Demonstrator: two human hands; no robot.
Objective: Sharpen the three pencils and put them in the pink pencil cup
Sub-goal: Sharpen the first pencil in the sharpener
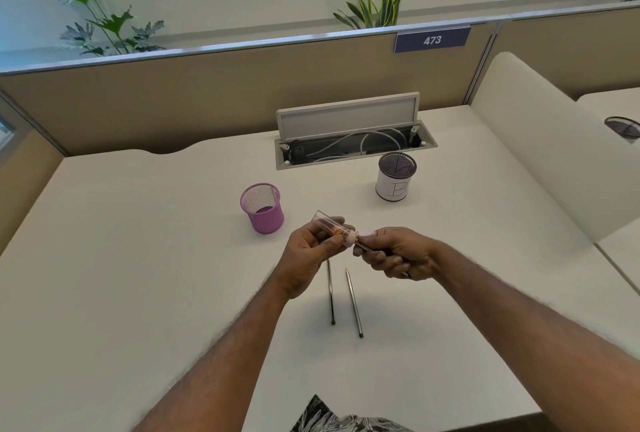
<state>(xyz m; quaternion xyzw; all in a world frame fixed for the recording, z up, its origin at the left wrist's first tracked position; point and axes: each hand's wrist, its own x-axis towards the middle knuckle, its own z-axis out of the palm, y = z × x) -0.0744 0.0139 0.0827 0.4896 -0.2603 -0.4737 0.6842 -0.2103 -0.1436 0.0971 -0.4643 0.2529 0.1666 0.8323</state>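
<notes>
My left hand (pixel 313 248) grips a clear-bodied pencil sharpener (pixel 332 225) with a pale pink cap, held above the desk. My right hand (pixel 394 253) grips a dark pencil (pixel 362 245) whose tip is inside the sharpener; most of that pencil is hidden in my fist. Two more dark pencils (pixel 331 296) (pixel 354 303) lie side by side on the desk just below my hands; the right one shows a sharpened tip. The pink mesh pencil cup (pixel 264 209) stands upright to the left of my hands, with no pencils in it.
A white-wrapped mesh cup marked "B" (pixel 395 177) stands at the back right. Behind it an open cable tray (pixel 353 144) with its lid raised is set in the white desk (pixel 138 258). A beige partition runs along the far edge.
</notes>
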